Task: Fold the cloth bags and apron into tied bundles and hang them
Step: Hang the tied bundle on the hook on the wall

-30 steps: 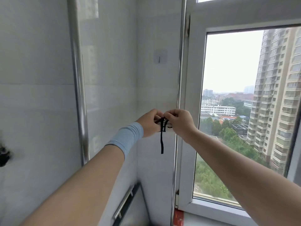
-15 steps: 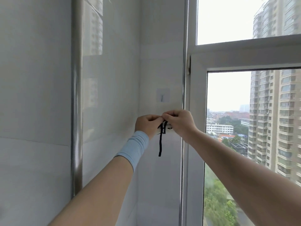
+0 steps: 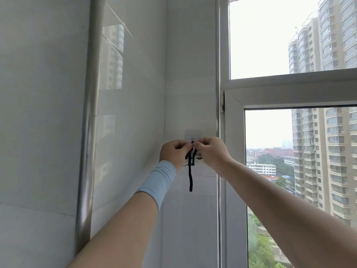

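Both hands are up at the wall, knuckles almost touching. The left hand (image 3: 173,154), with a pale blue wristband (image 3: 157,183) below it, and the right hand (image 3: 212,154) each have their fingers curled in and pinch the top of a black strap (image 3: 190,176) between fingertips and thumb. One loose end of the strap hangs straight down below the hands, free of the wall.

The pinch sits right at the lower edge of a small clear adhesive hook (image 3: 192,134) stuck to the white tiled wall (image 3: 183,74), just beside the window frame (image 3: 234,190). From where I stand I cannot tell whether the strap is over the hook's prong yet or just short of it, because the fingers cover that spot. Between and under the hands a sliver of pale cloth shows, which I take to be the folded bundle (image 3: 198,161). Most of it is hidden, so I cannot say whether it is a bag or the apron.

As I judge it, the folding and tying of this piece is done, and this is the hanging step, close to its end. What is left here is to seat the strap on the hook and let go. No other bundles or cloths are in sight, hung or waiting, so the rest of the job cannot be counted from here.
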`<state>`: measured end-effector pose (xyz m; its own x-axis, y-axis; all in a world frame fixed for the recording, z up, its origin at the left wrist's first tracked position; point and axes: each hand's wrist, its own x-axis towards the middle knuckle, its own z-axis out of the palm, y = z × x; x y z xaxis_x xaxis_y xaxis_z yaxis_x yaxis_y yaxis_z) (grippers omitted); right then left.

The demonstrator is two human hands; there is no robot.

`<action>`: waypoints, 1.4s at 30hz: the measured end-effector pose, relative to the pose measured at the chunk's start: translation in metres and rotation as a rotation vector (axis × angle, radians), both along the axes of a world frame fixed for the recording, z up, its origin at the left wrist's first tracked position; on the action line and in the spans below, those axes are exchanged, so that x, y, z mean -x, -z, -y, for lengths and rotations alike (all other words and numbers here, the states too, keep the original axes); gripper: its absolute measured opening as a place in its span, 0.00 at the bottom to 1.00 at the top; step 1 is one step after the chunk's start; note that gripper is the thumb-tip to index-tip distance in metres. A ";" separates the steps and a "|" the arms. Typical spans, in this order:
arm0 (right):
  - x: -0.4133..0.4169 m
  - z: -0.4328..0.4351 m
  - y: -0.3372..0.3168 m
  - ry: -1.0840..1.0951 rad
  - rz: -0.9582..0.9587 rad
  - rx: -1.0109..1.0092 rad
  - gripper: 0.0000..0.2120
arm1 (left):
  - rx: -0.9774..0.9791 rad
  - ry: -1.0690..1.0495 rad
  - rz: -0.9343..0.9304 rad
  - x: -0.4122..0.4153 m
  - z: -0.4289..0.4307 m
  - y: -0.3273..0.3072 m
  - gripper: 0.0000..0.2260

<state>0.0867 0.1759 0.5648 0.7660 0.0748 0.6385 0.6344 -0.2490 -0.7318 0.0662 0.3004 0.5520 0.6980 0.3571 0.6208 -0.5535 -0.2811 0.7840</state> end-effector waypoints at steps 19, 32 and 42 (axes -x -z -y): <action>-0.011 -0.021 -0.020 0.396 -0.012 0.147 0.09 | -0.165 -0.262 -0.072 -0.035 -0.001 -0.020 0.08; -0.016 -0.016 -0.020 0.415 -0.087 0.221 0.07 | -0.213 -0.202 -0.172 -0.033 -0.001 -0.011 0.21; -0.010 -0.014 0.009 0.367 0.107 0.206 0.12 | -0.384 -0.273 -0.060 -0.018 -0.002 0.011 0.07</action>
<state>0.0966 0.1895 0.5562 0.6957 -0.0559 0.7162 0.5464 -0.6061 -0.5781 0.0842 0.3020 0.5409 0.6490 0.2847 0.7056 -0.3761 -0.6861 0.6227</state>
